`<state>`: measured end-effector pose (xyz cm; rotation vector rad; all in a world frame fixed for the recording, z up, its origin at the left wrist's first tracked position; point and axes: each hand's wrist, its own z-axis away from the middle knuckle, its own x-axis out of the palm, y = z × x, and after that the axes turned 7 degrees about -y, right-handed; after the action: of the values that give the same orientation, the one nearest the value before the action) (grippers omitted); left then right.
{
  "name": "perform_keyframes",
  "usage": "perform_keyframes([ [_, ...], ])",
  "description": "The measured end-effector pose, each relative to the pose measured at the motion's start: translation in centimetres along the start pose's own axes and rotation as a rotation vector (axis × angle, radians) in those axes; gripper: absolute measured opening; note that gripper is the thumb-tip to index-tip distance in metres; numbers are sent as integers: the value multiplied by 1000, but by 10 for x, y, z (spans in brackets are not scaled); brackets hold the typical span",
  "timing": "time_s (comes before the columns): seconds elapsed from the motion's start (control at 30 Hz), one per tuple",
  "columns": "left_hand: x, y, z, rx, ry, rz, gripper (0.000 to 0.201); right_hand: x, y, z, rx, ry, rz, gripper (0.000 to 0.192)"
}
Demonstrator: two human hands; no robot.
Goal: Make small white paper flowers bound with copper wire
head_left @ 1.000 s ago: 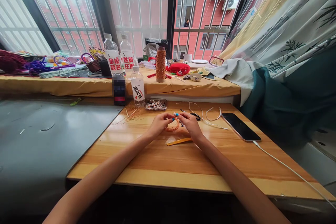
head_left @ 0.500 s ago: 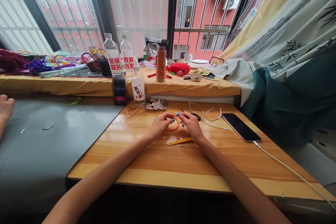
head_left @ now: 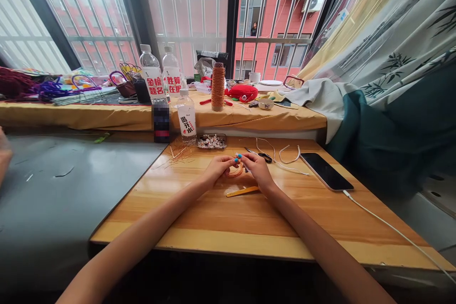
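Observation:
My left hand (head_left: pixel 216 171) and my right hand (head_left: pixel 258 169) meet above the wooden table, fingers pinched and tips almost touching. Between and just below them is a coil of thin orange cord (head_left: pixel 235 173), its upper part hidden by the left fingers. A small white piece (head_left: pixel 237 155) shows at the right fingertips, too small to name. Yellow tweezers (head_left: pixel 242 192) lie on the wood below my right hand, one end hidden by the wrist. Black-handled scissors (head_left: pixel 265 157) lie just beyond that hand, partly covered.
A clear tray of small pieces (head_left: pixel 212 141) and a water bottle (head_left: pixel 186 118) stand behind. White cords (head_left: pixel 290 168) and a charging phone (head_left: pixel 327 172) lie right. On the ledge stands an orange thread spool (head_left: pixel 218 87). Another person's hand (head_left: pixel 4 154) is at far left.
My fingertips have drawn closer together over the orange coil. The other person's hand at far left has shifted toward the frame's edge and blurred.

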<state>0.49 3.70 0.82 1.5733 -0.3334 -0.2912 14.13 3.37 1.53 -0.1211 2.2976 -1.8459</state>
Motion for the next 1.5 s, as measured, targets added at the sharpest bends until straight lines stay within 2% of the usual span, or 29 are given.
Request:
perform_keyframes([
  [0.23, 1, 0, 1, 17, 20, -26, 22, 1, 1, -1, 12, 6, 2, 30],
  [0.63, -1, -5, 0, 192, 184, -307, 18, 0, 0, -1, -11, 13, 108, 28],
  [0.93, 0, -2, 1, 176, 248, -280, 22, -2, 5, -2, -51, 36, 257, 29],
  [1.23, -2, -3, 2, 200, 164, -244, 26, -2, 3, 0, -31, 38, 214, 31],
  [1.5, -1, -4, 1, 193, 157, -214, 26, -1, 5, -2, 27, 33, 125, 26],
])
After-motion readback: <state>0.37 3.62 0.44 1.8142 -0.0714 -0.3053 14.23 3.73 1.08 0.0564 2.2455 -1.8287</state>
